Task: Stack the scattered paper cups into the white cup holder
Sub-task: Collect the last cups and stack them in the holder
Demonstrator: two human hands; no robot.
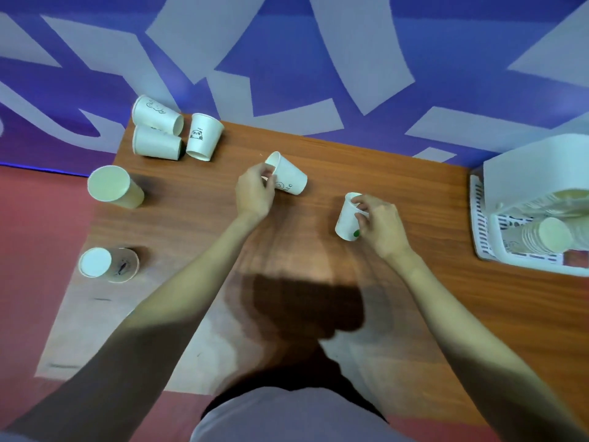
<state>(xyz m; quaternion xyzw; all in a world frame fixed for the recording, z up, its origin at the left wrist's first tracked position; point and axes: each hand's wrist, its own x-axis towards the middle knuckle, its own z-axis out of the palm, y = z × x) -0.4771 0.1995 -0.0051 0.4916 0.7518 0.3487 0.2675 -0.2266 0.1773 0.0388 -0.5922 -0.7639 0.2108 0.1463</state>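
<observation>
nearest the person, on the wooden table (197, 224), the right hand (381, 226) has its fingers and thumb curled round a white cup with a green mark (347, 220), pinching it by the rim and side; the cup leans over, mouth toward the far side, and it looks ready to be lifted toward the holder, which sits on that same side. a little farther out, the left hand (255, 193) pinches the rim of a second cup with a small drawing (288, 175), thumb and fingertips closed on the lip while the cup lies tilted with its base to the right; taking one cup in each hand probably saves a trip. off to the right edge stands the white cup holder (487, 237), a slotted basket already carrying a nested stack of cups (546, 236) laid on its side, so part of the job appears done. on the left edge, a cup (108, 264) stands mouth down, and beyond it a cream cup (114, 186) is mouth up. at the far left corner three more cups (172, 135) lie clustered, two on their sides touching, one with a panda print just beside them. these five wait untouched, well apart from the holder.
</observation>
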